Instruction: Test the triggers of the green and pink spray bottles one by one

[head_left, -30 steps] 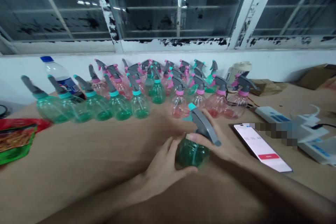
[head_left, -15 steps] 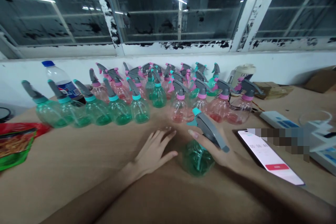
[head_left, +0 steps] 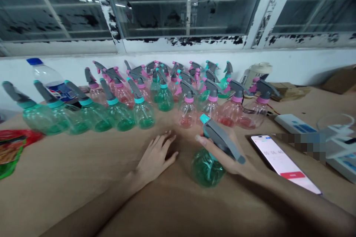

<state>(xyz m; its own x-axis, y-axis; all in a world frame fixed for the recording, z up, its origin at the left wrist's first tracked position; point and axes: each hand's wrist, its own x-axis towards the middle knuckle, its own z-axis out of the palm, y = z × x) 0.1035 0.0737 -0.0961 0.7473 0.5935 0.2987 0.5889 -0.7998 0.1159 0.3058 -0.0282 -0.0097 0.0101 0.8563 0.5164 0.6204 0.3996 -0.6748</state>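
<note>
My right hand (head_left: 226,155) is closed around the neck of a green spray bottle (head_left: 207,170) with a grey and teal trigger head, which stands close to me on the table. The thumb lies along the near side under the nozzle; the other fingers are mostly hidden behind the head. To the left of that bottle, my left hand (head_left: 158,152) rests palm down with fingers spread, holding nothing. Beyond it stands a green spray bottle (head_left: 144,114), the right end of a row of green ones. A pink spray bottle (head_left: 187,113) begins the pink row behind the held bottle.
More pink and green spray bottles crowd the wall side. A cola bottle (head_left: 51,79) stands back left, a snack packet (head_left: 13,152) at the left edge. On the right lie a phone (head_left: 283,161) showing a timer, a power strip (head_left: 294,124), a cup (head_left: 258,74) and a cardboard box (head_left: 289,92).
My left hand has drawn slightly left, away from the held bottle. The right hand keeps its grip on the spray bottle. The camera view has shifted a little.
</note>
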